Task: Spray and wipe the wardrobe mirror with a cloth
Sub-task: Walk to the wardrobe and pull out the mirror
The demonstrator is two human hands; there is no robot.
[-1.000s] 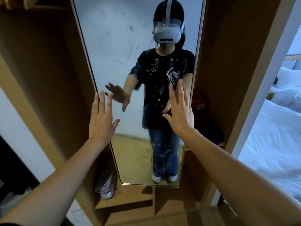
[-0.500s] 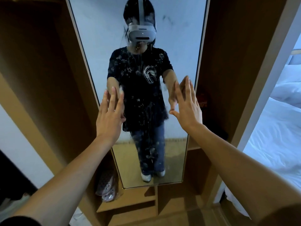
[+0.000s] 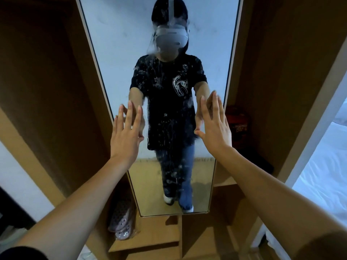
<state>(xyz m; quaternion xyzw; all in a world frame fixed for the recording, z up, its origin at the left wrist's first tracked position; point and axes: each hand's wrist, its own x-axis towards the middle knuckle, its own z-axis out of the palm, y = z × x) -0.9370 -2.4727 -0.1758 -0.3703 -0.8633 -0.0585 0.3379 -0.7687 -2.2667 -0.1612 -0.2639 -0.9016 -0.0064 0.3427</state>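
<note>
While both arms reach forward, the left hand [image 3: 126, 136] and the right hand [image 3: 214, 128] are raised in front of the mirror [image 3: 120, 44] with fingers straight and spread, grasping nothing; whether the fingertips touch the glass cannot be told. The mirror is a tall, narrow panel set upright in a brown wooden wardrobe [image 3: 47, 91], directly ahead of the person. Its glass is flecked with whitish spots and smears, densest down the middle. It reflects a person in a dark printed shirt and blue jeans wearing a headset, both palms raised. A pair of pink perforated shoes [image 3: 122, 220] stands on the low shelf [image 3: 150, 239] just left of the mirror's bottom edge. A red container [image 3: 237, 122] sits in the compartment to the right. A white bed [image 3: 323, 177] shows at the far right.
</note>
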